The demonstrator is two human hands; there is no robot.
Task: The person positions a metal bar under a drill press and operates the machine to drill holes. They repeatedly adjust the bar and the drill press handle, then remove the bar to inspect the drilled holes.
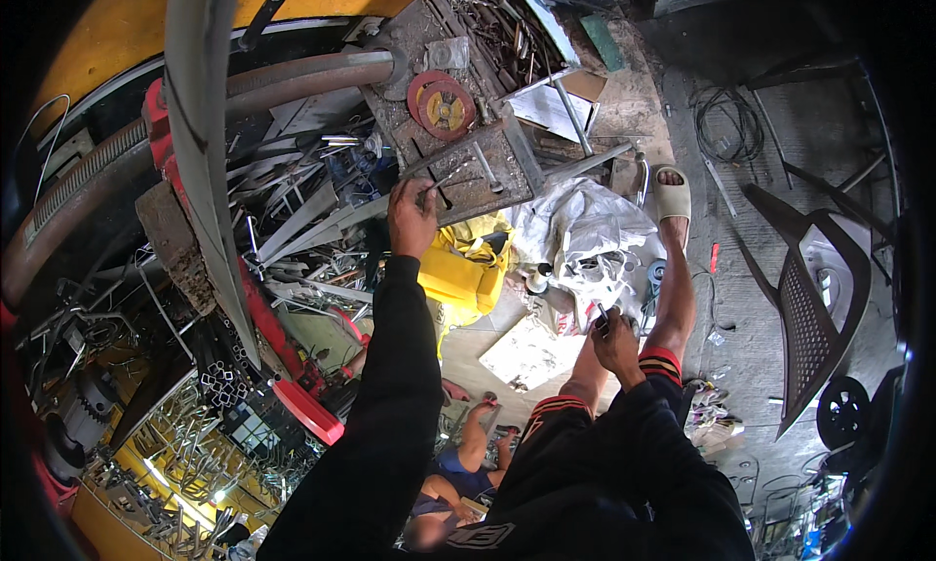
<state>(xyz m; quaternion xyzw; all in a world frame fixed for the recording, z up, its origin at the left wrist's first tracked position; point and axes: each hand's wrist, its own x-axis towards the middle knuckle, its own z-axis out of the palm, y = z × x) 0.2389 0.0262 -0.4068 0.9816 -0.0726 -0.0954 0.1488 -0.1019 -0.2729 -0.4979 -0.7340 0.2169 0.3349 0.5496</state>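
Left hand (411,218), centre of frame: fingers closed on a thin metal rod (441,183) at the front edge of the rusty metal counter (487,176), just above centre. Right hand (616,345), lower right of centre, near the knee: fingers curled round a small dark object (603,318); kind can't be told. Red grinding discs (441,103) lie on counter, upper centre. Yellow bag (466,273) and white sack (575,225) on floor btwn the hands.
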